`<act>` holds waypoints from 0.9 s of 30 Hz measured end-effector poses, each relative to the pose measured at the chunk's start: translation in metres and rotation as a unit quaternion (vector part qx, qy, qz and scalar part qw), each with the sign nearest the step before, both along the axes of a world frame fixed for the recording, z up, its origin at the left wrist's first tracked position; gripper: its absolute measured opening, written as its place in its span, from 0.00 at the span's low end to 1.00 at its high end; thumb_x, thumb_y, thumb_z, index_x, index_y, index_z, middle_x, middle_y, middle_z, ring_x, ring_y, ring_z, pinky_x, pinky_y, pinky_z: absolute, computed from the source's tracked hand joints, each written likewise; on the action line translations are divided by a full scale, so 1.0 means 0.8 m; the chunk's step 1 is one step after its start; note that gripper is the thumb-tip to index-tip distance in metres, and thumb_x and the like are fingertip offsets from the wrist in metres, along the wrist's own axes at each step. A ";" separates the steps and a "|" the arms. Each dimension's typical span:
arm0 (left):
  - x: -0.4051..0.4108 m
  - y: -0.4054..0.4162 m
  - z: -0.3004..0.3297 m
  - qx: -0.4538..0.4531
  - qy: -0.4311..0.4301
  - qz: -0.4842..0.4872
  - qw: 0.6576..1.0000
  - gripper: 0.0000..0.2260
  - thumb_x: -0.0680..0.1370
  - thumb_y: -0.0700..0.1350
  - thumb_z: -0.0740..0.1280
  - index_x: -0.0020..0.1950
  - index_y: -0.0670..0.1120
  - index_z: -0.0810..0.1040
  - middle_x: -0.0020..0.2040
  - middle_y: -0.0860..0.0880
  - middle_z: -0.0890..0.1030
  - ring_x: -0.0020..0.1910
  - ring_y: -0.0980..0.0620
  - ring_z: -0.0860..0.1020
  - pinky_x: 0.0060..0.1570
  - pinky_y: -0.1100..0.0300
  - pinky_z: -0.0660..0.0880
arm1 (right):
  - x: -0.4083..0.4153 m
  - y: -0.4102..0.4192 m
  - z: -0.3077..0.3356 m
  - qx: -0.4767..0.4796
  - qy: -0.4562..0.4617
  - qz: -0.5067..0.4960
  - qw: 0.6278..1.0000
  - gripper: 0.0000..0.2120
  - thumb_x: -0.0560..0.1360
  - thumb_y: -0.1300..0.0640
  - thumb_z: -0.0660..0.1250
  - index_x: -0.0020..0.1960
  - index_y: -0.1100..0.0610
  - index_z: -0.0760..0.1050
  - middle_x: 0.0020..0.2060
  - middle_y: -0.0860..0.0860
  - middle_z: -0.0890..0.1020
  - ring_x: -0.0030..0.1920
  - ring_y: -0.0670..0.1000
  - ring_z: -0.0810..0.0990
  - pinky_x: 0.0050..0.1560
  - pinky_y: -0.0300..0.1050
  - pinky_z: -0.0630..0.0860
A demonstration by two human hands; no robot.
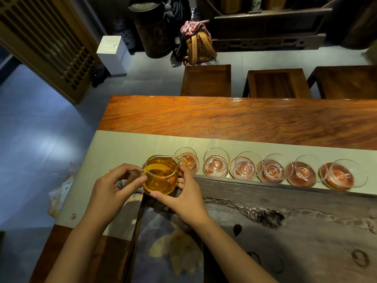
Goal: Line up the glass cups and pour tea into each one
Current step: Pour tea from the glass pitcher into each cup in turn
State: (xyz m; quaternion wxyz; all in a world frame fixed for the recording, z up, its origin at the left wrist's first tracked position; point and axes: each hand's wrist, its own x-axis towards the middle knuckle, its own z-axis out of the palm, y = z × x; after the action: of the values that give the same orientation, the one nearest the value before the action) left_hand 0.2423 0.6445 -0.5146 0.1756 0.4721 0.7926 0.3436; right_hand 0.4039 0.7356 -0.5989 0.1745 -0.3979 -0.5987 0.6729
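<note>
Left hand (114, 184) pinches wooden handle (133, 175) of pitcher (160, 175), fingers closed round it. Pitcher full of amber tea, tilted, spout over first cup (186, 158). Right hand (183, 196) cradles pitcher's far side, thumb beneath, fingers half curled against glass. Right of grip: five more cups on saucers, in row on runner (122, 148).

A tea room is indicated by a long wooden table (224, 117); a carved tea tray (285, 221); a row of glass cups (216, 161); stools (206, 80) are set opposite.
</note>
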 end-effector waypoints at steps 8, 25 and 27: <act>0.001 0.003 0.004 0.000 -0.025 0.005 1.000 0.09 0.70 0.55 0.69 0.48 0.57 0.80 0.46 0.62 0.82 0.46 0.61 0.81 0.34 0.67 0.79 | 0.002 0.002 0.003 -0.009 0.007 -0.002 1.000 0.56 0.55 0.30 0.79 0.75 0.42 0.58 0.68 0.40 0.74 0.65 0.40 0.76 0.63 0.37 0.76; -0.001 0.007 0.005 -0.010 -0.013 0.004 1.000 0.09 0.70 0.58 0.69 0.48 0.60 0.79 0.45 0.60 0.82 0.46 0.62 0.80 0.37 0.60 0.79 | 0.001 0.002 0.001 -0.008 0.002 -0.003 1.000 0.57 0.55 0.28 0.78 0.76 0.43 0.57 0.69 0.41 0.74 0.65 0.41 0.76 0.64 0.43 0.77; -0.002 0.007 0.005 -0.011 -0.012 0.004 1.000 0.09 0.69 0.58 0.69 0.48 0.60 0.79 0.45 0.60 0.82 0.47 0.63 0.79 0.36 0.61 0.79 | 0.000 0.002 0.000 -0.010 0.003 -0.001 1.000 0.57 0.55 0.29 0.78 0.76 0.43 0.57 0.69 0.41 0.74 0.65 0.41 0.76 0.65 0.44 0.77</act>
State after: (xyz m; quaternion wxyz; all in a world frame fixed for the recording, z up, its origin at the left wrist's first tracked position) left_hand 0.2409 0.6503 -0.5105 0.1891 0.4630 0.7958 0.3414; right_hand 0.4037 0.7370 -0.5991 0.1729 -0.3987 -0.5907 0.6799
